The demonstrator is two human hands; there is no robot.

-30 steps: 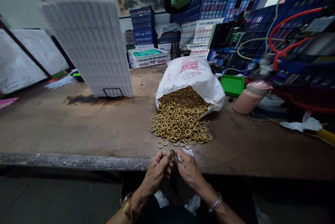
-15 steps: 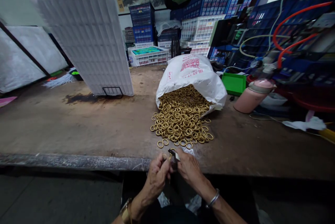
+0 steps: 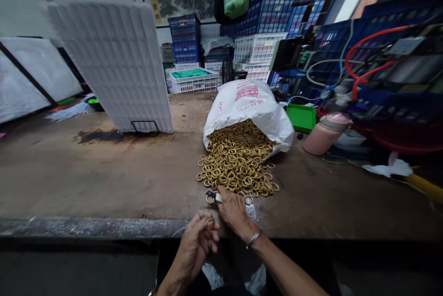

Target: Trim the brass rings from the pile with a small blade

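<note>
My left hand (image 3: 198, 243) is just off the table's front edge, thumb and fingers pinched on a gold ring (image 3: 210, 222) that they partly cover. My right hand (image 3: 235, 210) rests at the near side of a heap of gold rings (image 3: 233, 166). It grips a small knife (image 3: 213, 196) with a dark blade and a whitish part by the fingers; the blade points left over a loose ring (image 3: 209, 200). More rings spill from the mouth of a white sack (image 3: 242, 102) lying on its side behind the heap.
On the brown table (image 3: 104, 180) a white ribbed panel (image 3: 117, 65) stands upright in a black wire holder (image 3: 145, 127). To the sack's right are a green tray (image 3: 301, 117) and a pink bottle (image 3: 325, 134). Blue and white crates (image 3: 258, 46) are stacked behind.
My right hand has moved forward and left with the knife, from beside my left hand to the heap's edge. My left hand has drawn back slightly left. The view has shifted a little.
</note>
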